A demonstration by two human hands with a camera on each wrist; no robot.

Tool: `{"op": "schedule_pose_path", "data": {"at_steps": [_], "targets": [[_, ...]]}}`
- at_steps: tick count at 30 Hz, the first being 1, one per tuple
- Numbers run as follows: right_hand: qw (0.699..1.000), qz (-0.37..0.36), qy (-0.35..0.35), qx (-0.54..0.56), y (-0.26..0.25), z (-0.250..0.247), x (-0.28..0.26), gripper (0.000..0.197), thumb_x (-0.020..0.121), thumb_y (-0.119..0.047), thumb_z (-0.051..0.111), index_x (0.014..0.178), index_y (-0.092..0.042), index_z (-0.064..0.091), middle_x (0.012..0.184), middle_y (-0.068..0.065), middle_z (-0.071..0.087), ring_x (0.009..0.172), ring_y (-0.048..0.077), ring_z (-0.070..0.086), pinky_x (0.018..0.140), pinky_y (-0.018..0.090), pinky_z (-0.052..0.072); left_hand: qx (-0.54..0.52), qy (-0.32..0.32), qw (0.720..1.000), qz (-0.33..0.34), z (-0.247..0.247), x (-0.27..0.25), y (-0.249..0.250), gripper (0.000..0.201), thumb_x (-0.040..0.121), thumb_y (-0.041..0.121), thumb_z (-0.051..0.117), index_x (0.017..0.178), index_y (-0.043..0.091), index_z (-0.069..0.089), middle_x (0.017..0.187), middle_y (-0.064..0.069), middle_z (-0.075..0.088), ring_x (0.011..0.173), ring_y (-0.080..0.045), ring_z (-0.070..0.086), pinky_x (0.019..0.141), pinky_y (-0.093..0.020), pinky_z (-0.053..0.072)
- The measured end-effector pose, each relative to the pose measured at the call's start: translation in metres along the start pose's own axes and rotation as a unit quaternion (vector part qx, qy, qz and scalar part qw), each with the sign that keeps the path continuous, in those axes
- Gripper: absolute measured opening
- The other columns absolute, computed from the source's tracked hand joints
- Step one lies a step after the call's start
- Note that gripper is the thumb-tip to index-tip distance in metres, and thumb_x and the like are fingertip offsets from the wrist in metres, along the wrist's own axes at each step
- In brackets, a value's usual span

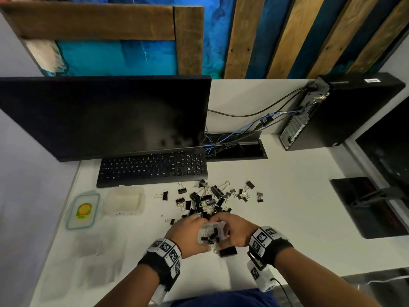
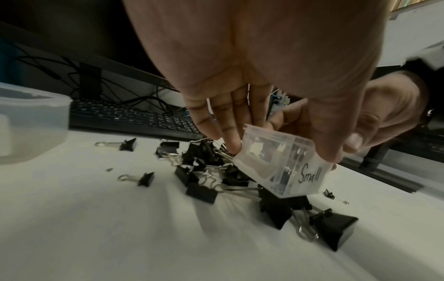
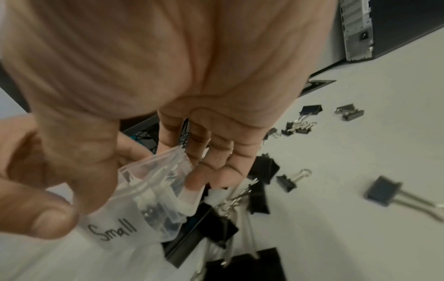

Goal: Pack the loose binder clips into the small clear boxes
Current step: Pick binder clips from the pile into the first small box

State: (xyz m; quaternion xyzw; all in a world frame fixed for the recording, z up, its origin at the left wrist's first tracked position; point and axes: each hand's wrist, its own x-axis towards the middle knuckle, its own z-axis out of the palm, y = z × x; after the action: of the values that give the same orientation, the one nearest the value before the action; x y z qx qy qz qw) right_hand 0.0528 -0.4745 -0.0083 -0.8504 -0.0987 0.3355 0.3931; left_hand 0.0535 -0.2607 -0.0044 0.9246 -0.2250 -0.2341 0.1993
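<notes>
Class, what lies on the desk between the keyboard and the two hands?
A pile of loose binder clips lies between the keyboard and both hands, seen in the head view.

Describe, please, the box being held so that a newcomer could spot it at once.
Start at the keyboard, then come toward the person past the clip pile. Both hands hold the box just above the desk. Unlike the larger tub, it is handwritten "Small" and holds clips.
</notes>
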Motion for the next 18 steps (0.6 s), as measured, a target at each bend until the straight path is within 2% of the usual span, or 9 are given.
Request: {"op": "schedule_pose_path", "data": {"at_steps": [2,5,8,10,12,15,18], "targets": [[1.000,-0.002,0.009,-0.019,0.010,-0.010,-0.007,0.068,0.066,-0.018,0.089,0.125,-0.020,0.055,0.116,-0.005,0.059,0.100,0.012,0.059,0.077,0.013,0.046,0.005,0.001,1.000,0.010,0.000,0.011,0.014,0.072,0.072,0.060,0.069,0.133,0.029,0.046,0.123,0.010,0.049,0.108,-0.013,0.054,0.089,-0.028,0.045],[0.998,0.004,0.024,-0.050,0.029,-0.026,-0.018,0.071,0.065,-0.022,0.089,0.126,-0.023,0.053,0.119,-0.004,0.057,0.099,0.011,0.057,0.083,0.023,0.048,0.012,-0.001,1.000,0.026,0.005,0.028,0.034,0.072,0.073,0.061,0.069,0.133,0.030,0.046,0.122,0.010,0.051,0.108,-0.014,0.055,0.090,-0.030,0.047],[0.997,0.021,0.056,-0.045,0.052,-0.041,-0.029,0.067,0.067,-0.022,0.088,0.124,-0.023,0.054,0.119,-0.004,0.057,0.099,0.013,0.058,0.086,0.026,0.049,0.005,-0.006,1.000,0.031,0.016,0.044,0.050,0.076,0.078,0.066,0.062,0.141,0.033,0.037,0.135,0.009,0.048,0.117,-0.016,0.053,0.097,-0.035,0.047],[0.994,0.042,0.087,-0.052,0.071,-0.051,-0.036,0.069,0.069,-0.025,0.086,0.129,-0.023,0.052,0.123,-0.004,0.054,0.098,0.014,0.057,0.084,0.024,0.047,0.003,-0.003,1.000,0.017,0.021,0.051,0.056,0.072,0.086,0.066,0.051,0.146,0.031,0.032,0.144,0.006,0.042,0.124,-0.018,0.049,0.101,-0.037,0.045],[0.991,0.061,0.110,-0.051,0.095,-0.062,-0.044,0.075,0.070,-0.031,0.085,0.134,-0.023,0.048,0.129,-0.006,0.050,0.097,0.012,0.054,0.084,0.021,0.043,0.013,-0.005,1.000,-0.004,0.023,0.054,0.059,0.058,0.094,0.056,0.046,0.145,0.029,0.035,0.146,0.006,0.039,0.127,-0.018,0.046,0.103,-0.034,0.042],[0.987,0.078,0.132,-0.052,0.129,-0.074,-0.051,0.078,0.069,-0.036,0.085,0.136,-0.023,0.048,0.130,-0.006,0.049,0.106,0.011,0.053,0.092,0.022,0.042,0.029,0.008,0.999,-0.036,0.027,0.056,0.053,0.034,0.097,0.039,0.048,0.130,0.031,0.051,0.139,0.009,0.046,0.126,-0.014,0.046,0.105,-0.030,0.039],[0.985,0.083,0.133,-0.068,0.156,-0.083,-0.055,0.080,0.068,-0.039,0.083,0.138,-0.024,0.048,0.130,-0.006,0.050,0.119,0.015,0.050,0.102,0.029,0.041,0.043,0.029,0.996,-0.075,0.031,0.060,0.050,0.014,0.096,0.033,0.046,0.102,0.032,0.059,0.124,0.010,0.056,0.118,-0.012,0.050,0.100,-0.029,0.042]]}}
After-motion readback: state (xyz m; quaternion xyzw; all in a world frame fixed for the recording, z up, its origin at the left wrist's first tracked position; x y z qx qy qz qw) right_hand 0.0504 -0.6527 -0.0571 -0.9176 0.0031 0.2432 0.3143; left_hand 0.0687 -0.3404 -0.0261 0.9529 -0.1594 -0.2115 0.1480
